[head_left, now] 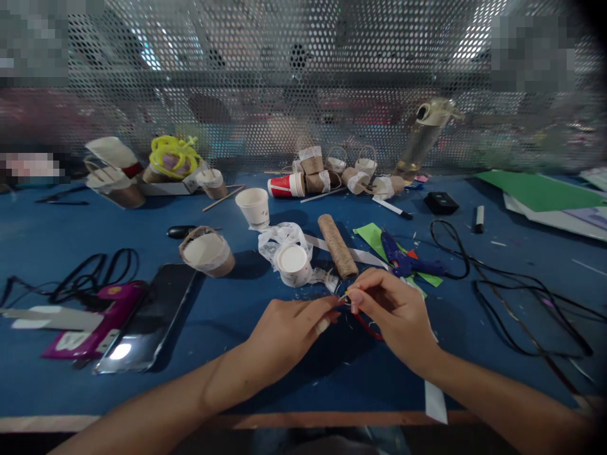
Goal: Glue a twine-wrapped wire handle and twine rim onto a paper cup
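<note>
My left hand point(289, 325) and my right hand point(396, 313) meet above the front middle of the table. The fingers of both are pinched around something small and thin, too fine to make out. Under the right hand shows part of a red loop point(368, 330), perhaps a scissors handle. Just beyond the fingers lies a spool of brown twine point(337, 246). Behind my left hand stands a small white paper cup point(293, 264) with white lace ribbon point(272, 240) bunched around it. A blue glue gun point(408, 259) rests on green paper point(372, 238) beyond my right hand.
To the left are a phone point(149, 316), a purple glue gun point(111, 309) and a twine-wrapped cup point(207, 251). A white paper cup point(253, 206) stands farther back. Several small decorated cups point(312, 161) and a bottle point(422, 139) line the mesh screen. Black cable point(521, 284) sprawls at right.
</note>
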A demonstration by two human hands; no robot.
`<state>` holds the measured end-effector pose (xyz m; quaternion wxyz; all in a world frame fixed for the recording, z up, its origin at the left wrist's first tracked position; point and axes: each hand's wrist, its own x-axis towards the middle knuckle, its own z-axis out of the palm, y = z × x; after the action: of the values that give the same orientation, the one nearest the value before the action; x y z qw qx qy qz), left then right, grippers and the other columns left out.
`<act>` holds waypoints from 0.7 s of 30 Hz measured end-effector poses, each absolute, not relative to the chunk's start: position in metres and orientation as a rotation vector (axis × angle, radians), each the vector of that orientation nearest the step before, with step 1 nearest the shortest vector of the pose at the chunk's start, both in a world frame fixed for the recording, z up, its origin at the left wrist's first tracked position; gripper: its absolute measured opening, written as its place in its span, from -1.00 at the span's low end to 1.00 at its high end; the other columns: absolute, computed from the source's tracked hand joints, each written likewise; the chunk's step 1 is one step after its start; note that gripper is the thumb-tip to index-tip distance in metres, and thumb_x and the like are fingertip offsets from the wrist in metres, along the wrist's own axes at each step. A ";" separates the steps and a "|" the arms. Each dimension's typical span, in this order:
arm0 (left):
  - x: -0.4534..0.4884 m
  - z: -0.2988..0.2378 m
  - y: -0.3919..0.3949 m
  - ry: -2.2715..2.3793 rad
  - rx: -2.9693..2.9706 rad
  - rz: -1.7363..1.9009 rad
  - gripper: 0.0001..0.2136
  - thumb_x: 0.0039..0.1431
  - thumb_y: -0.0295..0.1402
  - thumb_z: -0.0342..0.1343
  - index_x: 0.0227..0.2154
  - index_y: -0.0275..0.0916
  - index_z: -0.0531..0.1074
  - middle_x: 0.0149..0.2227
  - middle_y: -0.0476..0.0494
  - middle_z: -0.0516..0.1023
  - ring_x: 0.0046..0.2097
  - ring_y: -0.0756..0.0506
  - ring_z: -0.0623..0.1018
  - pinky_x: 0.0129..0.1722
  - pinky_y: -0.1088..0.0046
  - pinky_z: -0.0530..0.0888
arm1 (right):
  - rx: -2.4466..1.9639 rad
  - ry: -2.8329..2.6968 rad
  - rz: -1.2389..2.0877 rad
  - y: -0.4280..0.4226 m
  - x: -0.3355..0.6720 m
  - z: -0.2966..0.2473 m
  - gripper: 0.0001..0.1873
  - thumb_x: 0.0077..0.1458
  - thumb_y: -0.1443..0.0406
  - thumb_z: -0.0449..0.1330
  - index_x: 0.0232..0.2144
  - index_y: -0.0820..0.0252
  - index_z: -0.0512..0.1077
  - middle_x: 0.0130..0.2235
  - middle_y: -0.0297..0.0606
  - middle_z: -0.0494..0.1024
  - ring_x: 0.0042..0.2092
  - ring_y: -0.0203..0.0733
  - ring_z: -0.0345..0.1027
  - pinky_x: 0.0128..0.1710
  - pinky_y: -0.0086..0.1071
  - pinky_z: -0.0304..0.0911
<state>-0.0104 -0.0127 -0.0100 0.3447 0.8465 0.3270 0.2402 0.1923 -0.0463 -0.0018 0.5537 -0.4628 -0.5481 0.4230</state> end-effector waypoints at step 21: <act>-0.006 -0.008 -0.014 0.715 1.715 0.581 -0.69 0.39 -0.35 -0.07 0.05 -0.26 0.48 -0.36 -0.16 0.63 -0.44 -0.05 0.66 -0.54 0.58 0.60 | -1.107 -1.378 1.057 -0.043 0.199 0.001 -0.87 0.22 0.21 0.24 -0.34 0.12 0.50 -0.45 -0.37 0.53 -0.44 -0.31 0.43 -0.40 -0.45 0.35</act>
<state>-0.0057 -0.0142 -0.0076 0.5626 0.7282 0.3039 0.2468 0.1995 -0.0427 0.0009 0.5150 -0.4607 -0.5737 0.4399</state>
